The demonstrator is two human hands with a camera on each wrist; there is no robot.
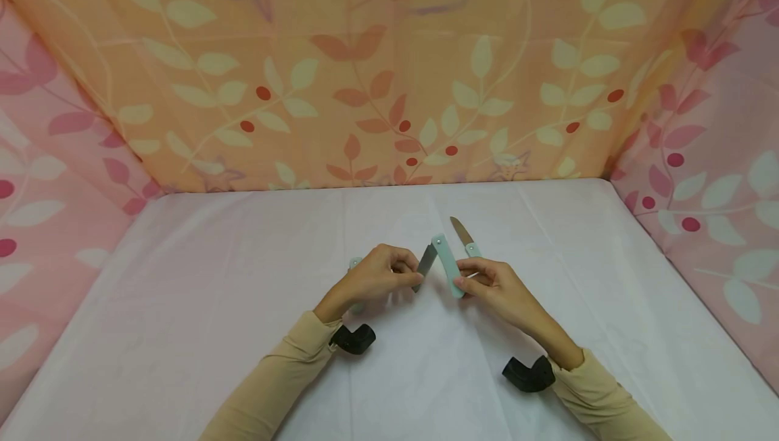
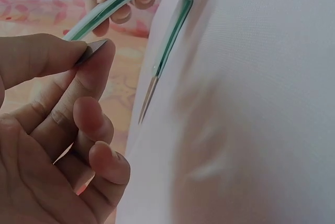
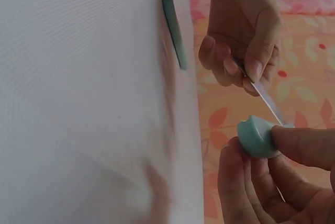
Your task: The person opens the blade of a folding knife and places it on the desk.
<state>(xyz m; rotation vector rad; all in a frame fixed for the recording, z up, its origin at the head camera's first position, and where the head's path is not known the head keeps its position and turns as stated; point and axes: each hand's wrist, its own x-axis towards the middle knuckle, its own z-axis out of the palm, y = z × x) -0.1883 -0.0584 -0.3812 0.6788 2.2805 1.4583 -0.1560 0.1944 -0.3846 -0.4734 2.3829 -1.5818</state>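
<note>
Folding knife (image 1: 439, 245) sits between the fingertips of the left hand (image 1: 377, 275) and those of the right hand (image 1: 496, 289), held off the white cloth (image 1: 243, 360) with its blade (image 1: 425, 266) at an angle to the pale green handle (image 1: 450, 270) and the pivot (image 1: 438, 241) beyond both sets of fingertips. Left thumb and forefinger pinch the blade near its free end, the other left fingers curling loosely away from it. Right thumb and fingers pinch the end of the handle farthest from the pivot. A second knife (image 1: 462, 231) lies with its blade out just beyond the right fingers; a pale green piece (image 1: 355, 263), partly hidden, lies beneath the left hand.

To turn the blade well, whichever way is wanted, I would press only on its flat faces, with no fingertip across the edge. The right fingers seem best kept on the handle's outer sides, clear of the dark green slot (image 2: 119, 1) that faces the left palm. A steady handle and a slow arc about the pivot should stop the pinch slipping toward the tip
</note>
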